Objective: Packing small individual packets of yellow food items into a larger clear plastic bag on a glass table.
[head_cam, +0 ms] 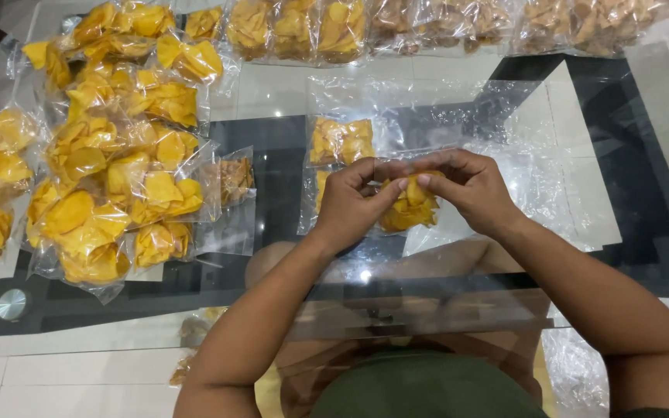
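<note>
head view: chip bag [408, 207] between both hands' fingertips [403, 184]

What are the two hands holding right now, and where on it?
Both the left hand and the right hand pinch one clear bag of yellow chips at its top edge, above the glass table.

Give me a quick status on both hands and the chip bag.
Left hand and right hand: both pinching the clear bag of yellow chips. Bag held just above glass table. Second filled bag lies just behind; nothing blocking.
</note>
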